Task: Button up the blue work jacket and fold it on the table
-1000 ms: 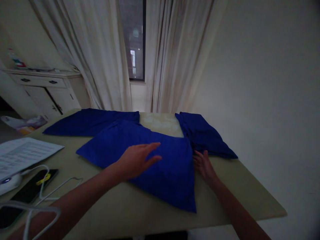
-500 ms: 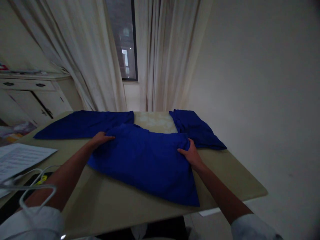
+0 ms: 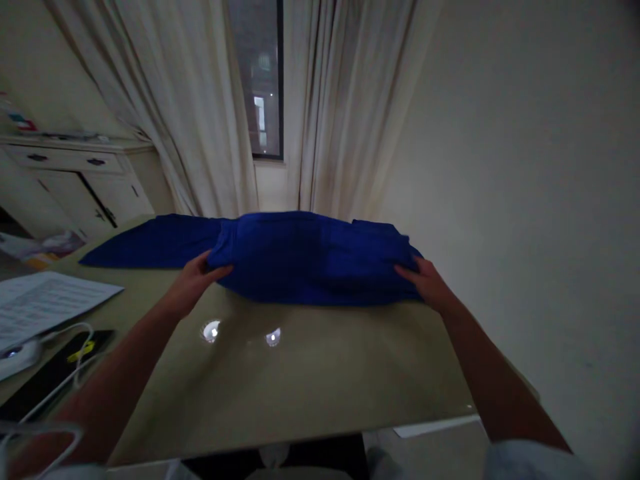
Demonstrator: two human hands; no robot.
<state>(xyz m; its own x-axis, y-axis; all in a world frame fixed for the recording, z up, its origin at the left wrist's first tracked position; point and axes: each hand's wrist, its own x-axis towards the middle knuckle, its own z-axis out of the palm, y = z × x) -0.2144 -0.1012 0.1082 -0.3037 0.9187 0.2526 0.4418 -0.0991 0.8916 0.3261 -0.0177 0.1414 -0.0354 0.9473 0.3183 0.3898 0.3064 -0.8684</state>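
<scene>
A dark blue cloth garment is stretched sideways between my two hands, over the far part of the table. My left hand pinches its left end, thumb on the near side. The right end is gripped by my right hand. The cloth looks bunched or folded, and its exact kind does not show. Another blue garment lies on the table at the far left, partly behind the held one. A further blue piece at the far right is mostly hidden by the held cloth.
The glossy table reflects lights. At its left are printed paper, a white cable and a flat black item with a yellow mark. A cabinet, curtains and a wall stand beyond.
Both hands have carried the held garment away from me and rightward. They are farther apart, its near edge has drawn back from the table front, and it now covers most of the right-hand piece.
</scene>
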